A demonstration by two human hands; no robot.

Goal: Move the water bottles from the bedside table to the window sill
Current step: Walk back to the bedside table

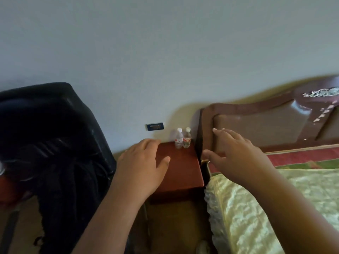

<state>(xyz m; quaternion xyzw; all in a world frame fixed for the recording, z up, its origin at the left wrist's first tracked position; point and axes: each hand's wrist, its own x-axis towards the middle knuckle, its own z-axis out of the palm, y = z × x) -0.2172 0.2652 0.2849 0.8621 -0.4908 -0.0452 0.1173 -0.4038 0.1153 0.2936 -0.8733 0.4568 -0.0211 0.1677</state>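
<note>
You are at the reaching step: both water bottles point(182, 138) stand upright together at the far corner of the surface point(180, 167), near the wall. Your left hand point(142, 158) and right hand point(236, 153) hover with fingers spread (holding nothing). Next, go forward and grip one bottle with each hand.

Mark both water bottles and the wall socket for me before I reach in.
left water bottle point(179, 138), head view, on its label band
right water bottle point(187, 138), head view, on its label band
wall socket point(155, 127), head view, on the middle of its dark faceplate
</note>
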